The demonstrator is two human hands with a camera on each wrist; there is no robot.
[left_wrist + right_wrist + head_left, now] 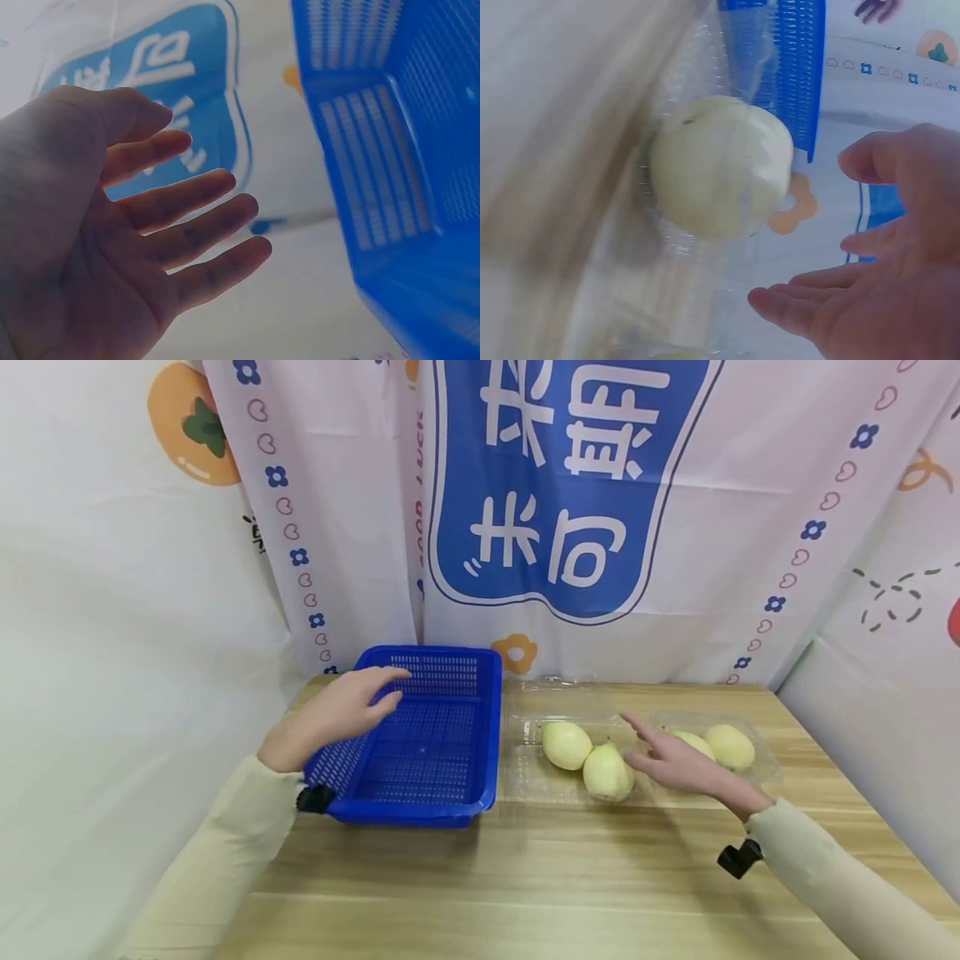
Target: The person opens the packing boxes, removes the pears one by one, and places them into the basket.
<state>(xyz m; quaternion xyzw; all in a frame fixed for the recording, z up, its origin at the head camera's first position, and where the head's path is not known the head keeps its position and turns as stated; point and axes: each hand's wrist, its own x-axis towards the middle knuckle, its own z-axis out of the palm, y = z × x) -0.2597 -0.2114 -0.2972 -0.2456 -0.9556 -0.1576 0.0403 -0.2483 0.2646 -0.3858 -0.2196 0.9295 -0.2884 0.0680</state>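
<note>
A blue plastic basket (423, 752) stands at the left of the table. Over its left side hovers my left hand (341, 710), fingers loosely extended; in the left wrist view nothing lies in the palm. Beside the basket is a clear plastic box (528, 768) with its lid folded back, holding two pale yellow pears, one further left (566, 745) and one nearer (608, 772). My right hand (675, 760) is held above the box's right side, thumb and fingers apart, close to the nearer pear. The right wrist view shows a pear (720, 169) in front of that empty hand.
A second clear plastic box (765, 768) at the right holds two more pears (730, 747), partly hidden by my right hand. Printed white curtains (360, 527) hang close behind and at both sides of the wooden table (562, 885).
</note>
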